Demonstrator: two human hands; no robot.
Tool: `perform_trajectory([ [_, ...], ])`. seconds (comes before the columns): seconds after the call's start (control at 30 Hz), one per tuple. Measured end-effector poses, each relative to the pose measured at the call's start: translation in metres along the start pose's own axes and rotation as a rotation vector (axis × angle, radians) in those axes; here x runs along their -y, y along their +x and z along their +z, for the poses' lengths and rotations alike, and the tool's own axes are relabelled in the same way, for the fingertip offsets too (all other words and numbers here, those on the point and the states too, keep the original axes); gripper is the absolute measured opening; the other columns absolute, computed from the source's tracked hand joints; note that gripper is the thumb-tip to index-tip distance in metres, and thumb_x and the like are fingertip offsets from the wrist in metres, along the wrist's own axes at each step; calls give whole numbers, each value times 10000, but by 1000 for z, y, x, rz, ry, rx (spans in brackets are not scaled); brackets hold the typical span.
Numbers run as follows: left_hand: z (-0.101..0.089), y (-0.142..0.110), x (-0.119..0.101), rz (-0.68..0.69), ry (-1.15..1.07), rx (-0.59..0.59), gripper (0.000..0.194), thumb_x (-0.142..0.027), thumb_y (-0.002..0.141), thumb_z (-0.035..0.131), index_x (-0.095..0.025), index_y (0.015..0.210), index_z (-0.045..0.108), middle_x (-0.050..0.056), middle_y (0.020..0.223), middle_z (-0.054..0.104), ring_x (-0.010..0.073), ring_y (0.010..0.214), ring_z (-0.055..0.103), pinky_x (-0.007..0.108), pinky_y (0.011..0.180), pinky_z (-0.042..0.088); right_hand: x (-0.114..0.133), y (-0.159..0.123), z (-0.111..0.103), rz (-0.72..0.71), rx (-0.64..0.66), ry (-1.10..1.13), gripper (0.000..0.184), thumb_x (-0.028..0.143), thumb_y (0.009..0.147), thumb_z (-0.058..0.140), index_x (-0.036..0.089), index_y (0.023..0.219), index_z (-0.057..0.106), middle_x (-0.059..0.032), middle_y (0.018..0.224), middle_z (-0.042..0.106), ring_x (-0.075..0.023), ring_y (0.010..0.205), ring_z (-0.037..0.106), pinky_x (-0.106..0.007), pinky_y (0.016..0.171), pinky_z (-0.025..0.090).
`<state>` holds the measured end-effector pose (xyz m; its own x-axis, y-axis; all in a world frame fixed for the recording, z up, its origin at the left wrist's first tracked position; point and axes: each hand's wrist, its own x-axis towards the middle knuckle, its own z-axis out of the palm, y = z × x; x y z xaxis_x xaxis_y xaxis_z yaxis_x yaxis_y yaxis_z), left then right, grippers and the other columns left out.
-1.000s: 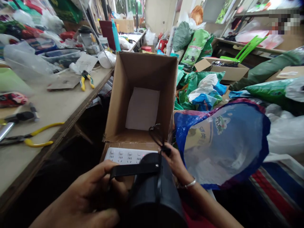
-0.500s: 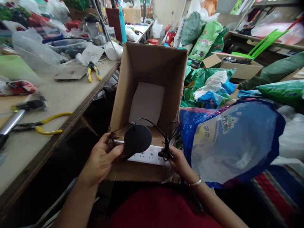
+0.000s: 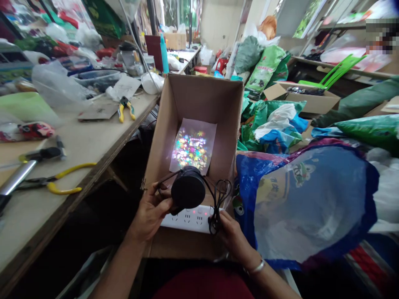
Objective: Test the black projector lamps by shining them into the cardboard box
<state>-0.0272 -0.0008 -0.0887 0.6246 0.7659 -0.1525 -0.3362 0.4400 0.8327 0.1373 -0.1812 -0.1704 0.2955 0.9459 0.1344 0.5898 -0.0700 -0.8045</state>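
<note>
Brown cardboard box point(image 3: 199, 104) stands open, one white sheet point(image 3: 193, 145) inside speckled with coloured light. Above its flap, the left hand point(image 3: 150, 214) grips one round black lamp point(image 3: 188, 187); the right hand point(image 3: 233, 238) clasps its looped cord point(image 3: 222, 193), just beside one white power strip point(image 3: 187, 219).

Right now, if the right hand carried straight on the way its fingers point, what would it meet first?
Likely the white power strip at its right end, just beyond the right hand; depth is hard to judge here.
</note>
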Motion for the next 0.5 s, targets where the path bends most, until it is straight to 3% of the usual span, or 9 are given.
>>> perform_trajectory([
  [0.2, 2, 5, 4, 12, -27, -34, 412, -115, 567, 813, -248, 883, 584, -61, 770, 649, 110, 687, 622, 223, 635, 521, -2, 5, 2, 2, -50, 105, 271, 2, 708, 483, 188, 881, 580, -46, 869, 587, -179, 801, 577, -264, 713, 478],
  [0.5, 4, 7, 10, -40, -24, -10, 399, -147, 597, 813, -232, 912, 585, -40, 776, 654, 125, 701, 621, 247, 645, 507, -10, 5, 17, 40, -145, 44, 158, 71, 778, 498, 193, 839, 579, -44, 835, 591, -173, 744, 593, -263, 670, 480],
])
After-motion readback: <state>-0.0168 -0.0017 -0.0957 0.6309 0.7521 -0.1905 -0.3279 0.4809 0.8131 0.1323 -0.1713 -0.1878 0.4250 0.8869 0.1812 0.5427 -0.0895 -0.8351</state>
